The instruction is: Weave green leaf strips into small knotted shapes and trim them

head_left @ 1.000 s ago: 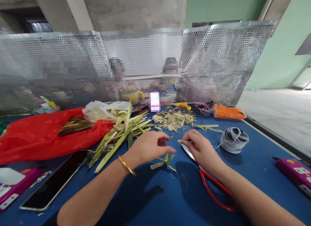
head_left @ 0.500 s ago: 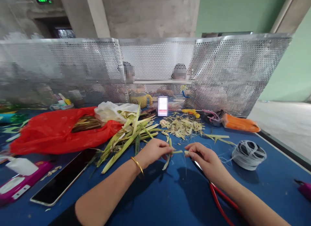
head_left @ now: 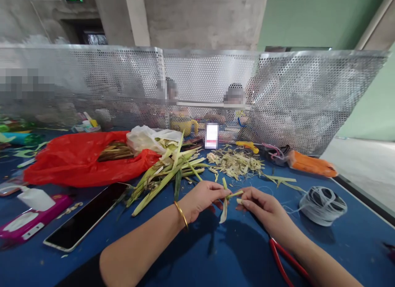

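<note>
My left hand (head_left: 207, 198), with a gold bangle at the wrist, pinches a small piece made of pale green leaf strips (head_left: 224, 211) at the middle. My right hand (head_left: 257, 204) is closed at the tip of a strip that points right from that piece. Red-handled scissors (head_left: 279, 258) lie partly hidden under my right hand and forearm. Beyond my left hand is a pile of long green leaf strips (head_left: 166, 176). A heap of short trimmings (head_left: 236, 161) lies past both hands.
A red plastic bag (head_left: 83, 167), a black phone (head_left: 89, 217) and a magenta device (head_left: 37, 221) are on the left. String (head_left: 322, 206) and an orange packet (head_left: 311, 163) are right. A perforated metal screen (head_left: 210, 73) stands behind; people are beyond it.
My right hand has come up to the strip on the leaf piece, where a gap was before. The whole view has shifted slightly, with things now farther right.
</note>
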The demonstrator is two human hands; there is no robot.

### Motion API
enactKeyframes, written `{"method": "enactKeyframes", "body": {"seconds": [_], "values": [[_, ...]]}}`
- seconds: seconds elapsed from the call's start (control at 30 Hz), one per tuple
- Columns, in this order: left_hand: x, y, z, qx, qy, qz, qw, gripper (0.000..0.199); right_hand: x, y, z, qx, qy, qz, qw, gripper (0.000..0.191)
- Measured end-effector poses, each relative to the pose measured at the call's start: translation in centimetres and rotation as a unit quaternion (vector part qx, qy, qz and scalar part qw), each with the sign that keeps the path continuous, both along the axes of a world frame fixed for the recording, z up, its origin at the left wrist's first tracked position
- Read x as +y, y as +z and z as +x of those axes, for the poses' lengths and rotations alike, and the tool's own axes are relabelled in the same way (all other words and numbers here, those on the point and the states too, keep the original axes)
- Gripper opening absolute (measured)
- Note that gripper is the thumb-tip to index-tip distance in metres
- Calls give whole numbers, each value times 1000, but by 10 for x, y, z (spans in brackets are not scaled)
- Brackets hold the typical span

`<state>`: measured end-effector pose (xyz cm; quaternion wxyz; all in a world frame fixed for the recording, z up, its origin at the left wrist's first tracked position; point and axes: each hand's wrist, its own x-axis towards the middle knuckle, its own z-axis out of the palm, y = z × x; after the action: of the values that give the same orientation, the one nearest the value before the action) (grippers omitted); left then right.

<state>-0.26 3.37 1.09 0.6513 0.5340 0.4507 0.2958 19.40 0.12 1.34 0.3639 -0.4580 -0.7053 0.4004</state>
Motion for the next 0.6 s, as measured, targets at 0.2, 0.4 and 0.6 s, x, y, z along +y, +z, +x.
{"method": "enactKeyframes", "body": {"seconds": [0.2, 0.4, 0.6], "values": [[5, 3, -3, 27, 72, 18, 997, 24, 7, 18, 24, 46, -116, 23, 992, 32], [6, -2, -4, -80, 94, -102, 987, 27, 16, 14, 51, -191, -96, 70, 974, 31], [2, -3, 1, -104, 121, -120, 980, 28, 10, 23, 54, -223, -267, 255, 902, 23]]}}
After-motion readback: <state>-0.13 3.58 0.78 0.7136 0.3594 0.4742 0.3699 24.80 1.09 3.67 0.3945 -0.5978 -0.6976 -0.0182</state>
